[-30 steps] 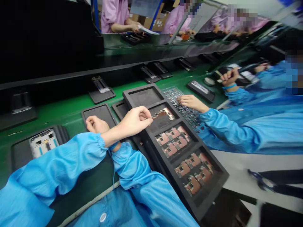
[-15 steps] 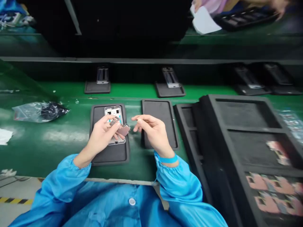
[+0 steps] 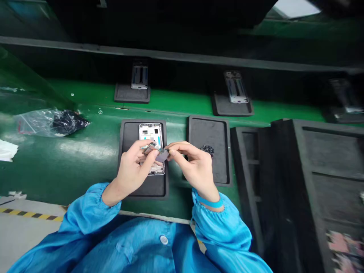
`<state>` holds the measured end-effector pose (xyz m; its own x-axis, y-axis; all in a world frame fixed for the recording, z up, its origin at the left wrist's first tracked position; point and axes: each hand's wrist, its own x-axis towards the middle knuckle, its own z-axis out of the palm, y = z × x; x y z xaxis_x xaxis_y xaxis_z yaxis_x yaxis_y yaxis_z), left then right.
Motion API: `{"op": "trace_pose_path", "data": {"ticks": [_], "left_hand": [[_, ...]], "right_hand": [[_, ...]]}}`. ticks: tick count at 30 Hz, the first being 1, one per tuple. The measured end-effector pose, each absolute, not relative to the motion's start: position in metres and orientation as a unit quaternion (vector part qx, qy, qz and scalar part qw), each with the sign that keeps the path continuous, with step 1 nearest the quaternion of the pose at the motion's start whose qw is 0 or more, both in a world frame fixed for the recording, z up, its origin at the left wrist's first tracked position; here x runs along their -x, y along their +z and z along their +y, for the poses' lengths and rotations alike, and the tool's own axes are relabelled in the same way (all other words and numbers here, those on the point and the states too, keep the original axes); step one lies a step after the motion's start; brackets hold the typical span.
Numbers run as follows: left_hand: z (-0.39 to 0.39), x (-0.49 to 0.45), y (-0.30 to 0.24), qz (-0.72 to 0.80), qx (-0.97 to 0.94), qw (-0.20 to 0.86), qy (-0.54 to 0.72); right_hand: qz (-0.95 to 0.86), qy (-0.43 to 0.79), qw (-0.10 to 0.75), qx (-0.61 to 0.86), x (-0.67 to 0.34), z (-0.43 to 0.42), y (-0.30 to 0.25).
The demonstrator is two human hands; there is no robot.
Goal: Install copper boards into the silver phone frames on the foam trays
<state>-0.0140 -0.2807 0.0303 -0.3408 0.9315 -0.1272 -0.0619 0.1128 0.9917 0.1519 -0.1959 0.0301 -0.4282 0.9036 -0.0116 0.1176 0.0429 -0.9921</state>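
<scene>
My left hand (image 3: 133,168) and my right hand (image 3: 193,165) meet above a black rubber mat (image 3: 145,188). The left hand pinches a small metal part (image 3: 149,149). The right fingertips pinch a grey piece (image 3: 163,155) joined to that part or lying against it; I cannot tell which. Under the hands, a phone mid-frame (image 3: 150,132) lies flat on the mat, its lower end partly hidden. A second black mat (image 3: 216,163) sits to the right, with a small dark crumpled scrap (image 3: 208,150) on it.
A green conveyor belt (image 3: 85,148) runs across the view. A black foam tray (image 3: 313,189) stands at the right. On the left lie a plastic bag (image 3: 48,123) and white paper (image 3: 7,150). Phone frames on mats (image 3: 139,76) (image 3: 235,87) stand at the back.
The view has swung from tilted to square-on over the belt. My hands have come together, and the right hand now pinches the grey piece. A dark scrap now lies on the right mat.
</scene>
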Motion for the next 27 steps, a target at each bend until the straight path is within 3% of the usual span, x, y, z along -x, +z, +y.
{"op": "trace_pose_path", "data": {"ticks": [15, 22, 27], "left_hand": [[-0.292, 0.013, 0.027, 0.607, -0.512, 0.288, 0.536], [-0.291, 0.015, 0.034, 0.593, -0.614, 0.138, 0.502], [-0.288, 0.015, 0.042, 0.584, -0.643, 0.126, 0.479]], "right_hand": [[-0.747, 0.406, 0.392, 0.351, -0.155, -0.2, 0.031], [-0.755, 0.382, 0.422, 0.326, -0.157, -0.202, 0.028], [-0.779, 0.33, 0.444, 0.294, -0.158, -0.201, 0.027]]}}
